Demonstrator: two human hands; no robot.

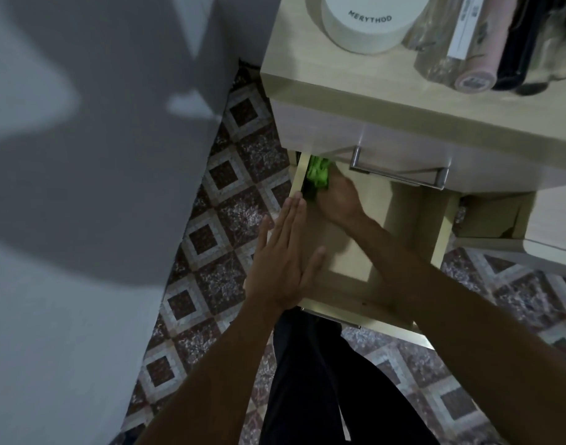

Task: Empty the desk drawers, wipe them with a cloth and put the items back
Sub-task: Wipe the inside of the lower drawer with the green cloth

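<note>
A lower desk drawer [400, 284] of pale wood stands pulled out toward me, its bottom bare. My right hand [337, 200] reaches deep into the drawer's far left corner and presses a bright green cloth [318, 173] against it; its fingers are hidden under the drawer above, so its grip cannot be seen. My left hand [284, 255] lies flat with straight fingers on the drawer's left side wall, thumb spread inward. The upper drawer [387, 146] with a metal bar handle [400, 175] is pushed in above.
On the desk top [291, 59] stand a white round container [365, 24], clear bottles and a pink tube [477, 69]. A grey wall [98, 155] runs close on the left. Patterned floor tiles [230, 220] lie below, with my dark trousers [323, 380] at the drawer's front.
</note>
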